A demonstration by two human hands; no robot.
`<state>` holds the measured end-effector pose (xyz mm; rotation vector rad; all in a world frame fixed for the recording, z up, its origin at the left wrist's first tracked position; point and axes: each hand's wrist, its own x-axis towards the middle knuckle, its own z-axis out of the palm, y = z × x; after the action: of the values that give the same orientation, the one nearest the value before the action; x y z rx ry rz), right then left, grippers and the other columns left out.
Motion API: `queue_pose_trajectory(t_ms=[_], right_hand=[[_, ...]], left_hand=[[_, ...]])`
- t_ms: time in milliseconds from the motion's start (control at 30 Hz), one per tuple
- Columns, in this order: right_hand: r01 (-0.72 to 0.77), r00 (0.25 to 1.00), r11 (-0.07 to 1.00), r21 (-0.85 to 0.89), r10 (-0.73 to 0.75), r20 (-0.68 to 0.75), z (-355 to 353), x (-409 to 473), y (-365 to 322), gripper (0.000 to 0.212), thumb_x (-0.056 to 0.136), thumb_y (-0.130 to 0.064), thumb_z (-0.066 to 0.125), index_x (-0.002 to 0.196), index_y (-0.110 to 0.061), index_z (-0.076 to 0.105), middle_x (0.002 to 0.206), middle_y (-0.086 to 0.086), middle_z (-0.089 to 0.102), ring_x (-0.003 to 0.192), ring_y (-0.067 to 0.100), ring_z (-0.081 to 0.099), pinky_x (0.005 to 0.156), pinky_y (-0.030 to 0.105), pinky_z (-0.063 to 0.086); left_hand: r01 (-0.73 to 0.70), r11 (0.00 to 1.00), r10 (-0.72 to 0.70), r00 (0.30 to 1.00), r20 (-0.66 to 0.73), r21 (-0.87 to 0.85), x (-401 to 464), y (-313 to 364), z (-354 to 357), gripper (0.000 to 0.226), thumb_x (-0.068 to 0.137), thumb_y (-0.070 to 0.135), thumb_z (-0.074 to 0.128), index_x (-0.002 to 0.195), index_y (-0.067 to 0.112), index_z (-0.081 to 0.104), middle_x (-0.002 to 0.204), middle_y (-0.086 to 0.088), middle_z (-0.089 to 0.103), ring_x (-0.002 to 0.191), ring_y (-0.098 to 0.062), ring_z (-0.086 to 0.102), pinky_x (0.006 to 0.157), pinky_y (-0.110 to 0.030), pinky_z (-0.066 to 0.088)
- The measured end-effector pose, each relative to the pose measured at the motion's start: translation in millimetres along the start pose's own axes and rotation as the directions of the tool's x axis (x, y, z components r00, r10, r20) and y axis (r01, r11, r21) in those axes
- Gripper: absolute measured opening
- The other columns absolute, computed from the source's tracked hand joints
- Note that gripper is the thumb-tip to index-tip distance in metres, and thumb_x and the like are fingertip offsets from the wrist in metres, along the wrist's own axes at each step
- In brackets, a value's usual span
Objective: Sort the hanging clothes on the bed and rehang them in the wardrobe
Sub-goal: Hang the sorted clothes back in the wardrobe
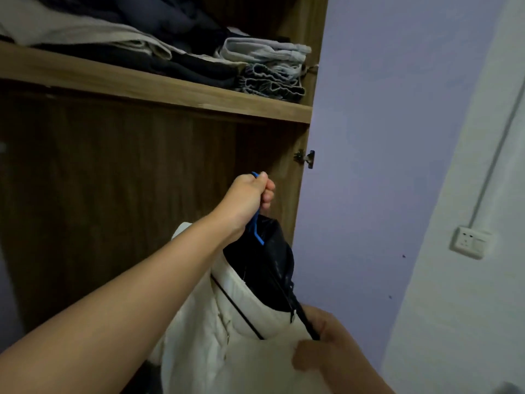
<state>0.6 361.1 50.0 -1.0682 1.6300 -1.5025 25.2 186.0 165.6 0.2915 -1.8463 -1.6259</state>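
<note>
While I watch: left hand (251, 194) clenched round blue hanger (257, 226) hook, centre frame; right hand (321, 341) at 5 o'clock pinching white jacket (227, 336) zip edge. Jacket soft, puffy, probably light; carry by hook into wardrobe (142, 172).

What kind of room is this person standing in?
Most likely a bedroom. A wooden wardrobe stands open, with folded clothes stacked on its shelf, beside a painted wall with a socket. The left hand holds a hanger bearing a white jacket.
</note>
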Motion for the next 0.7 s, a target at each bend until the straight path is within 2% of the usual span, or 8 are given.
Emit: queue_pose_trajectory(t_ms=[67,133,200,267,333,433,567,700], right_hand=[[0.011,0.998,0.998,0.059,-0.014,0.057,-9.7,23.7,-2.5,0.046,0.019,-0.012,0.057,0.062,-0.015,0.075,0.061,0.001,0.07,0.054,0.012,0.065,0.044,0.018,0.045],[0.014,0.994,0.999,0.047,-0.019,0.107,-21.0,45.5,-6.2,0.056,0.017,-0.002,0.055,0.069,-0.014,0.071,0.055,-0.001,0.068,0.048,0.009,0.063,0.042,0.017,0.043],[0.01,0.991,0.999,0.035,-0.014,0.132,-32.8,67.3,-7.6,0.054,0.024,0.005,0.051,0.071,-0.014,0.067,0.05,-0.004,0.065,0.044,0.007,0.059,0.041,0.017,0.042],[0.019,0.988,0.995,0.103,-0.034,0.15,-37.6,85.5,-11.9,0.052,0.02,0.001,0.054,0.068,-0.011,0.07,0.054,0.005,0.064,0.047,0.015,0.059,0.044,0.019,0.042],[0.027,0.984,0.985,0.168,-0.055,0.169,-39.6,102.8,-13.2,0.049,0.028,0.003,0.052,0.072,-0.007,0.07,0.059,0.009,0.065,0.05,0.018,0.061,0.044,0.02,0.043],[0.041,0.973,0.99,0.138,-0.071,0.219,-38.1,125.0,-11.6,0.054,0.043,-0.001,0.046,0.09,-0.011,0.07,0.07,0.006,0.07,0.068,0.018,0.067,0.054,0.025,0.048],[0.06,0.967,0.998,-0.019,-0.053,0.249,-21.3,151.3,-7.5,0.077,0.046,-0.009,0.044,0.121,-0.014,0.058,0.106,0.007,0.068,0.104,0.022,0.062,0.09,0.04,0.051],[0.08,0.958,0.989,-0.128,-0.041,0.283,-9.7,184.1,-5.7,0.075,0.051,-0.012,0.043,0.125,-0.016,0.053,0.115,0.007,0.063,0.107,0.02,0.061,0.09,0.032,0.05]], left_hand=[[-0.003,0.997,0.007,0.999,-0.042,0.083,17.7,-3.1,-4.7,0.032,0.102,0.025,0.03,0.082,0.014,0.052,0.071,-0.001,0.053,0.069,-0.014,0.052,0.078,-0.027,0.043],[0.018,0.96,0.009,0.995,-0.094,0.281,32.4,-10.2,-8.4,0.025,0.1,0.029,0.034,0.095,0.014,0.054,0.096,-0.006,0.06,0.097,-0.02,0.057,0.096,-0.034,0.04],[0.099,0.799,0.079,0.961,-0.267,0.593,36.5,-20.8,-13.7,0.03,0.097,0.035,0.042,0.116,0.013,0.049,0.119,-0.008,0.052,0.118,-0.024,0.047,0.102,-0.035,0.035],[0.173,0.679,0.233,0.871,-0.432,0.714,19.9,-32.5,-12.9,0.029,0.093,0.036,0.047,0.11,0.013,0.049,0.112,-0.005,0.049,0.115,-0.023,0.043,0.095,-0.032,0.034],[0.215,0.694,0.164,0.882,-0.441,0.687,-1.7,-49.1,-8.0,0.027,0.092,0.042,0.046,0.086,0.016,0.05,0.087,0.002,0.05,0.094,-0.019,0.051,0.077,-0.029,0.038],[0.308,0.828,-0.179,0.937,-0.299,0.468,-20.3,-68.0,4.6,0.036,0.09,0.049,0.045,0.076,0.016,0.053,0.071,0.003,0.052,0.07,-0.011,0.05,0.067,-0.026,0.038],[0.308,0.934,-0.23,0.907,-0.353,0.181,-9.5,-76.7,0.1,0.022,0.082,0.039,0.064,0.08,0.022,0.05,0.076,0.0,0.048,0.07,-0.013,0.045,0.061,-0.026,0.037],[0.287,0.957,-0.24,0.866,-0.438,0.044,8.6,-86.2,-16.8,0.017,0.084,0.013,0.062,0.077,0.018,0.047,0.073,-0.001,0.047,0.068,-0.012,0.046,0.056,-0.021,0.038]])
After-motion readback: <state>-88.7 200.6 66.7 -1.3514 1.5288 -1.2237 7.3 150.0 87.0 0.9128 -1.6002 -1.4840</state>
